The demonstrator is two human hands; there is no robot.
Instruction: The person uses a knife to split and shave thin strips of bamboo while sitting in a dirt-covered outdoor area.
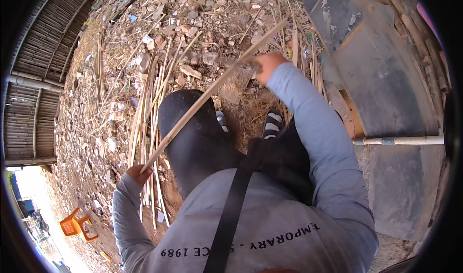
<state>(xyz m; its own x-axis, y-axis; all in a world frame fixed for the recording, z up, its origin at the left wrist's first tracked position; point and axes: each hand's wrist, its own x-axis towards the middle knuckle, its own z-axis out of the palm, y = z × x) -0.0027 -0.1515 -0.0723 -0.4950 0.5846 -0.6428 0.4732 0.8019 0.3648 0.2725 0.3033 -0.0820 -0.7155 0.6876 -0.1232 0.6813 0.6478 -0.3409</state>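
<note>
A long, pale bamboo strip (212,88) slants across my lap, from low on the left up to the far right. Its near end sits in my left hand (140,174), whose fingers are wrapped round it. Close beside the strip's upper part is my right hand (270,66), curled closed. A blurred, greyish, blade-like tool (247,72) shows at its fingers, next to the strip; motion smear hides its exact kind. Whether it touches the strip, I cannot tell.
Several bamboo strips (150,123) lie on the rubble-strewn ground left of my knees. An orange plastic chair (72,224) stands at lower left, below a bamboo-slat wall (36,99). Grey sheets (393,94) and a pale pole (415,140) are on my right.
</note>
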